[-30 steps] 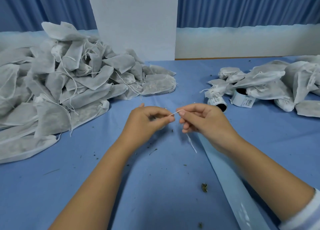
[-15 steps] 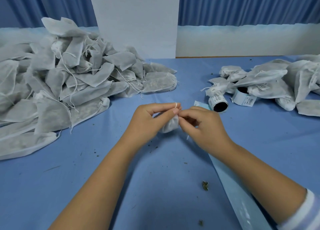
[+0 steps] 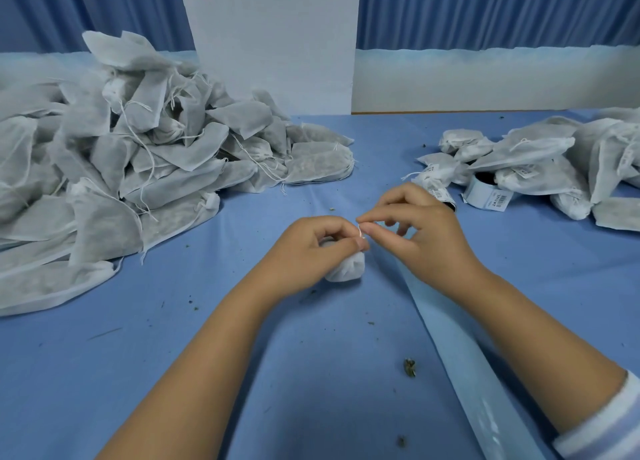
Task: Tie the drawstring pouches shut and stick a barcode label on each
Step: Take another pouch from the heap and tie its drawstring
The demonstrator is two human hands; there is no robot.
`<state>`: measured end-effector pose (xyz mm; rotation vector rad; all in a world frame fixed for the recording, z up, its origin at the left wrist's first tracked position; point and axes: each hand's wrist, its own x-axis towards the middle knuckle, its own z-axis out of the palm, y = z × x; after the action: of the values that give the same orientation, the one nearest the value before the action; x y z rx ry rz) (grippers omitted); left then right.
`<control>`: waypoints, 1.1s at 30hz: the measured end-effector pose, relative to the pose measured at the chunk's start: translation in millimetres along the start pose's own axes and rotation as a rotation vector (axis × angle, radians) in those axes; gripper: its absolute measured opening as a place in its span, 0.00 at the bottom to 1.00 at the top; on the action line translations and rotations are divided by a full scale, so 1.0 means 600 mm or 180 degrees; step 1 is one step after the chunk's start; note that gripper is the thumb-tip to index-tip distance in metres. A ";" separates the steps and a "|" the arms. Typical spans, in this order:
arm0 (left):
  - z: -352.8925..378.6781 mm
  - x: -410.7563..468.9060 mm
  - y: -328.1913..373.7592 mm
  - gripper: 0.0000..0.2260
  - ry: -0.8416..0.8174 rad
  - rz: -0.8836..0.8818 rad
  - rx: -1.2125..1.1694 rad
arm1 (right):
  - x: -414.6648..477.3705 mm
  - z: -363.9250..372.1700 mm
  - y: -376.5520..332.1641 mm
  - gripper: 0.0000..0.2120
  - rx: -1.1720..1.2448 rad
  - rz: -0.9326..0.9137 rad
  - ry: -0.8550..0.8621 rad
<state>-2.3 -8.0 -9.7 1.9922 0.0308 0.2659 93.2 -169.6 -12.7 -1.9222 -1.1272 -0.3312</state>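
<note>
at the centre of the frame the left hand [image 3: 311,248] is clenched round the gathered neck of a small white pouch [image 3: 346,269], whose rounded bottom sits on the blue surface [image 3: 242,355]. the right hand [image 3: 422,238], just beside it, pinches a thin loop of string [image 3: 360,231] between thumb and forefinger right above the left thumb, its other fingers loosely spread. a big pile [image 3: 138,168] of flat untied pouches fills the left and upper left of the frame, strings trailing out. at the upper right lie the labelled pouches [image 3: 536,161] (barcode stickers show on a few), with a label roll [image 3: 486,196] tucked against them. a pale glossy strip [image 3: 460,355] runs from under the right hand to the lower right. a greenish crumb [image 3: 410,368] lies near it on the surface.
</note>
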 end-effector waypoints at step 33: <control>-0.004 0.008 -0.003 0.05 0.0620 -0.0166 -0.0472 | -0.002 0.019 -0.019 0.08 0.1354 0.1322 -0.0392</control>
<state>2.2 -4.1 -9.7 1.8101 0.1821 0.4158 81.3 -159.1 -14.1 -1.7490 -0.7681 0.2407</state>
